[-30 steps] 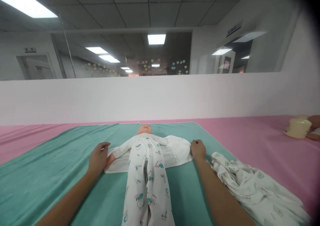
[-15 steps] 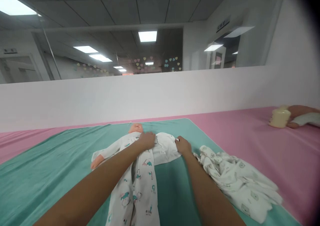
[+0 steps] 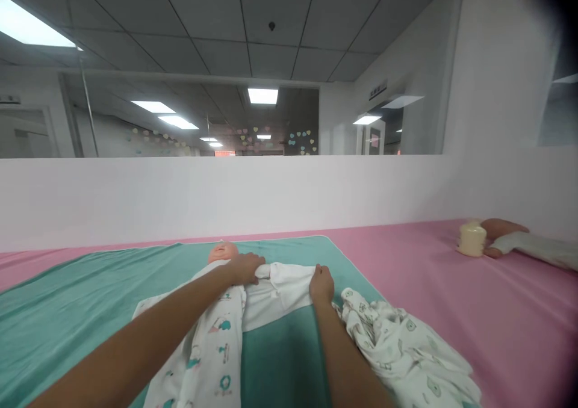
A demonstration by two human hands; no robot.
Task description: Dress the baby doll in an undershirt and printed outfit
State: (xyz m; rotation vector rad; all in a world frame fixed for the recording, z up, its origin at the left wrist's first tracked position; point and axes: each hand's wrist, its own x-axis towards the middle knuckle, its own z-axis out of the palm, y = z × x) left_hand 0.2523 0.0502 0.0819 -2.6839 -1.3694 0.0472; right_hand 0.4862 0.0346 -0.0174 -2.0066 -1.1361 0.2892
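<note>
A baby doll [image 3: 223, 251] lies on its back on a green cloth [image 3: 280, 366], its head at the far end. It wears a white baby garment [image 3: 224, 342] printed with small teal figures. A plain white part of the garment [image 3: 284, 284], seemingly the sleeve side, stretches taut between my hands. My left hand [image 3: 245, 269] is closed on the fabric near the doll's shoulder; its fingertips are partly hidden. My right hand [image 3: 322, 284] is closed in a fist around the outer end of that white part. The doll's arm on this side is not visible.
A crumpled white printed cloth [image 3: 406, 348] lies right of my right forearm. Farther right on the pink sheet [image 3: 401, 257] stands a cream-coloured bottle [image 3: 472, 239], with another doll [image 3: 537, 245] partly in view beside it. A white wall [image 3: 217, 203] with a window rises behind.
The white part of the garment is now stretched straighter and lifted between my hands. My right hand has turned upward, gripping its end. My view has shifted up and to the right.
</note>
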